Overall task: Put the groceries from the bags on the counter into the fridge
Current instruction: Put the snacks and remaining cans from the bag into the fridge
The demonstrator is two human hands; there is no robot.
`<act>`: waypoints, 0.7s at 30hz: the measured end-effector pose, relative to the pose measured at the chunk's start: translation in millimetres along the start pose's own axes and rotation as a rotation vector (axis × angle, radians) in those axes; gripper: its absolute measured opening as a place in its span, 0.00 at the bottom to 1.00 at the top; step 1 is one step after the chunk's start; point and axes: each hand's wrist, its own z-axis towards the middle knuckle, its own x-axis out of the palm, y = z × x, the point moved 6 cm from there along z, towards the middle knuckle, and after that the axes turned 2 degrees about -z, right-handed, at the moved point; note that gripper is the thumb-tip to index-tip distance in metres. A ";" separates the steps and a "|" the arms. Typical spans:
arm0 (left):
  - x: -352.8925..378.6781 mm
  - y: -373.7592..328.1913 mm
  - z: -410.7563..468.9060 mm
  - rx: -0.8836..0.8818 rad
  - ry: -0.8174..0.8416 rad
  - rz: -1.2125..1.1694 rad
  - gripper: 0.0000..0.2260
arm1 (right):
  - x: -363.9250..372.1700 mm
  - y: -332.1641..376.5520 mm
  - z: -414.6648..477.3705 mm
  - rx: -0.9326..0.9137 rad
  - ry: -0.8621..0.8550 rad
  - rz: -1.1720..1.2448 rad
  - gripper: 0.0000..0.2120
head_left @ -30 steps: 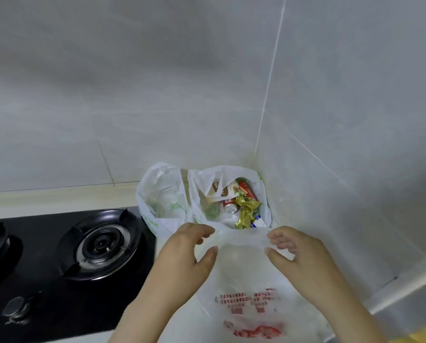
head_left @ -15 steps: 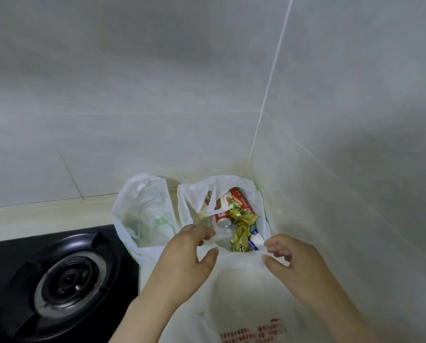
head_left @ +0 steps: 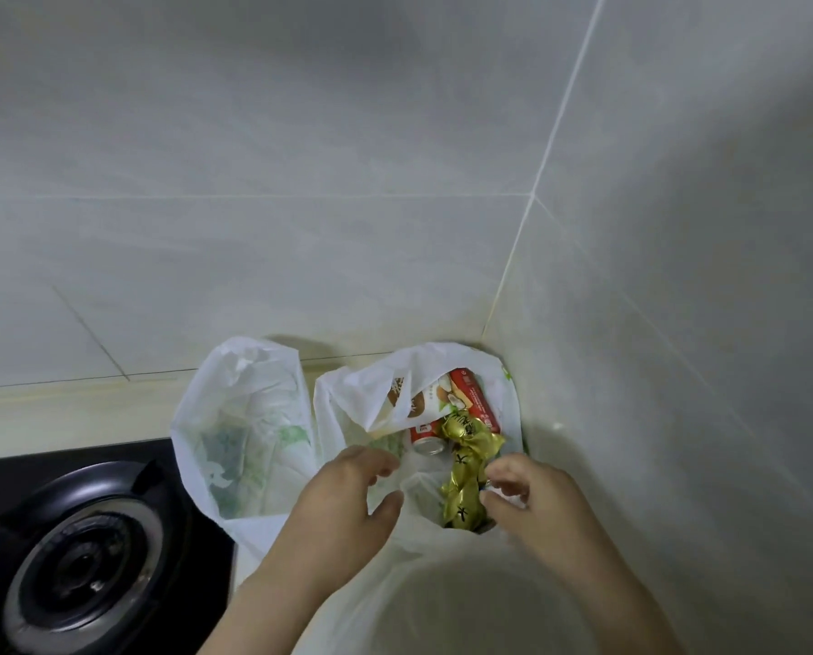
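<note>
Three white plastic bags stand on the counter by the wall corner. The corner bag is open and shows a red can, a gold foil packet, a red package and a printed carton. To its left stands a bag with green print. A third bag lies nearest me, under my forearms. My left hand hovers at the corner bag's near rim, fingers curved, thumb apart. My right hand reaches beside the gold packet, fingers curved; I see nothing gripped.
A black gas hob with a round burner fills the lower left, close to the green-print bag. Grey tiled walls meet in a corner right behind the bags and close off the right side.
Both hands have moved forward from the near bag's rim to the opening of the corner bag. My view has come closer and turned right, so the burner has slid left.
</note>
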 end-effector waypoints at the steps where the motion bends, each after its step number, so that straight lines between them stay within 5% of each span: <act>1: 5.1 1.5 6.7 -0.001 0.010 0.013 0.12 | 0.7 -4.3 6.8 0.003 -0.001 0.003 0.12; 7: 43.2 19.9 32.5 -0.028 0.131 0.095 0.13 | 12.5 -23.4 43.7 0.052 0.004 -0.035 0.07; 21: 95.9 44.7 96.1 -0.054 0.299 0.191 0.23 | 36.1 -44.0 92.3 0.068 -0.042 -0.011 0.14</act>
